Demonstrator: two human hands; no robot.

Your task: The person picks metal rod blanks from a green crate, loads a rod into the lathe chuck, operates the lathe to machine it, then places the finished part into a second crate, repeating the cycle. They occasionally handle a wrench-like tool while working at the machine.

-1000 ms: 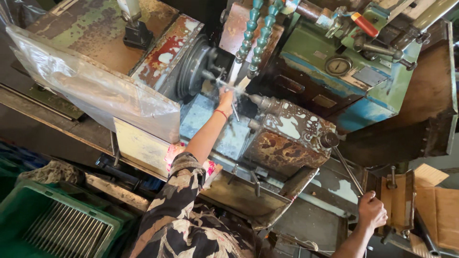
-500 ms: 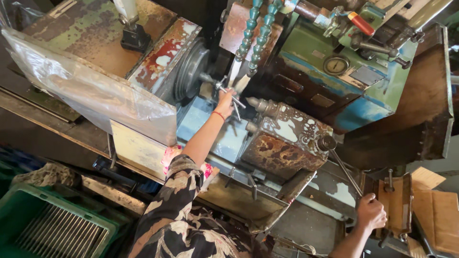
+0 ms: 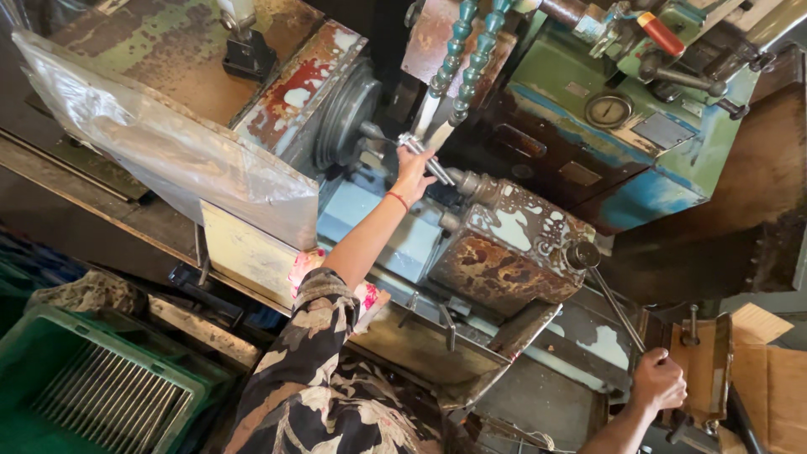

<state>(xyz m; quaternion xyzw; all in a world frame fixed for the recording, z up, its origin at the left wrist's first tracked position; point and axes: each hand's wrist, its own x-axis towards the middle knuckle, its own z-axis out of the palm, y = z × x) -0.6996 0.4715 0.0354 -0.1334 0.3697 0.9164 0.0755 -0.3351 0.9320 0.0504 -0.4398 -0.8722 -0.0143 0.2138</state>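
Head view: left hand (image 3: 414,172) (fingers closed) around metal rod (image 3: 424,158).

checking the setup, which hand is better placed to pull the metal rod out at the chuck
Left. The left hand is already on the metal rod at the chuck, while the right hand grips the long lever far away.

There was only one view. The camera sat on the person's head and looked almost straight down, tipped sideways, at an old rusty machine (image 3: 504,244) from arm's reach. The arms came in from 6 o'clock and reached toward 12 and 4 o'clock.
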